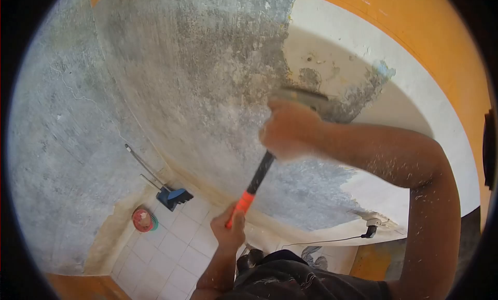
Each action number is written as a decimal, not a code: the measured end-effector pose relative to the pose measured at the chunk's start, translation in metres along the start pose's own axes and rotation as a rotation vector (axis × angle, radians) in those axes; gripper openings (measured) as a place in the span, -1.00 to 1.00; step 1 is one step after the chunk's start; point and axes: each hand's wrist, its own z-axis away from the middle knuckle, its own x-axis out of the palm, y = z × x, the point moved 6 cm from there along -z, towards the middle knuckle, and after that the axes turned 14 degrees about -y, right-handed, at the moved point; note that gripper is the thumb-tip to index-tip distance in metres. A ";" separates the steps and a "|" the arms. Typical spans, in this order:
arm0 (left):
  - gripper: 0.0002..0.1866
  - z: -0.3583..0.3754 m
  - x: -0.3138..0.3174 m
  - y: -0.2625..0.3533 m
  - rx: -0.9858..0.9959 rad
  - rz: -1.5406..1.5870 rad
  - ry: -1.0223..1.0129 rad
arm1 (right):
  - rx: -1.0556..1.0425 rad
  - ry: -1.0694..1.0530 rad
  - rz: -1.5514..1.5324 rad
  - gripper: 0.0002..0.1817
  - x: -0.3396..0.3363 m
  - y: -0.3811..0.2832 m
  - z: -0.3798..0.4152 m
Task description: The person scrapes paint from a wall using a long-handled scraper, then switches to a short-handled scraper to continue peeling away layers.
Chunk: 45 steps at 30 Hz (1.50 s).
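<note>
A long-handled scraper has a black and orange handle (pixel 259 173) and a wide, blurred head (pixel 306 99) at the wall. My left hand (pixel 230 226) is wrapped round the orange lower end of the handle. Higher up, my right hand (pixel 291 130) is closed round the tool just below its head. The head is at the edge between grey, bared wall (pixel 223 56) and remaining pale coating (pixel 332 46). Pale flecks lie on my right forearm.
A blue dustpan and brush (pixel 174 196) lean in the corner at the lower left. Beside them on the tiled floor (pixel 179 243) stands a red and green basket (pixel 144 219). A black plug (pixel 370 230) with a cable sits in a wall socket at the lower right.
</note>
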 end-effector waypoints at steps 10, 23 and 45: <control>-0.69 0.002 -0.005 0.007 0.034 -0.125 0.082 | -0.066 0.123 -0.041 -0.87 -0.009 -0.003 0.000; -0.72 -0.004 -0.027 0.037 0.055 -0.170 0.149 | -0.011 0.208 -0.055 -0.80 -0.020 -0.002 -0.002; -0.74 0.018 0.020 0.016 -0.012 0.012 0.081 | -0.025 0.065 0.048 -0.79 -0.005 -0.010 0.006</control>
